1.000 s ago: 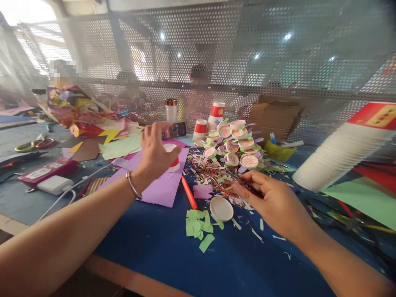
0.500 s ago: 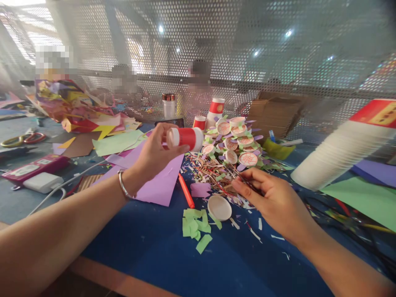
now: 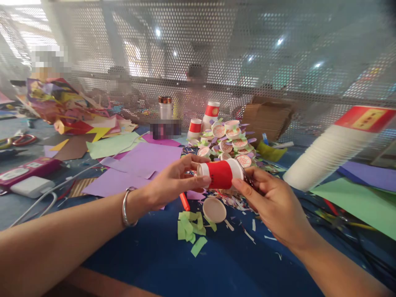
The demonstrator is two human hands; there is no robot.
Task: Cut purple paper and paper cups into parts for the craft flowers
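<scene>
Head view: red cup (image 3: 221, 173) held sideways just above the white lid (image 3: 214, 209).
Left hand (image 3: 173, 185): grip clamped on its base.
Right hand (image 3: 272, 202): touches its rim; grip perhaps closed, I cannot tell.
Change: the cup came from left of the lid; both hands now meet it.
Desk (image 3: 154, 255): blue, paper-littered; mesh screen (image 3: 216, 49) behind the lid.

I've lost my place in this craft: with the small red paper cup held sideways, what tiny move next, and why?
The left hand pinches the small red paper cup sideways by its white base; its wide rim meets the right hand, which holds dark scissors. Probably slip the blades onto that rim.
</scene>
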